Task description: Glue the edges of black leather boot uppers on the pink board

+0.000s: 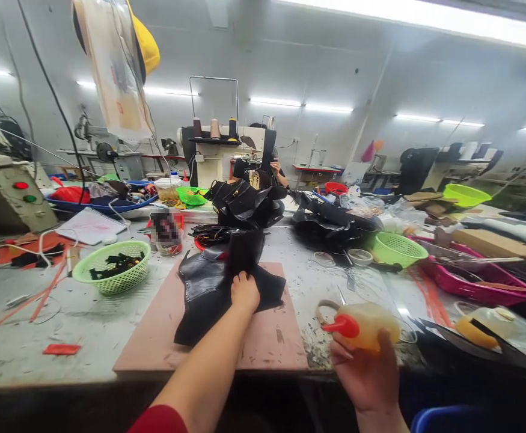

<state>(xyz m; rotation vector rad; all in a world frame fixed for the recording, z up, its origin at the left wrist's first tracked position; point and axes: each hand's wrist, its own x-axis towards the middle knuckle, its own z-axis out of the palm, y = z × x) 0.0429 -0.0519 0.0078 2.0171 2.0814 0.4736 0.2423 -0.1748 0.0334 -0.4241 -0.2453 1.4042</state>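
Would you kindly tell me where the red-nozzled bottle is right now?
In the head view, the red-nozzled bottle is in the right hand, to the right of the pinkish board, its nozzle pointing left.

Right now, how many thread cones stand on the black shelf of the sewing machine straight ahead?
3: a dark brown cone at left, a pale pinkish cone in the middle, a black cone at right. Any hidden behind them I cannot see.

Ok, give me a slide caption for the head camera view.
Left hand on a black piece over a pink board, right hand holding a red-tipped bottle.
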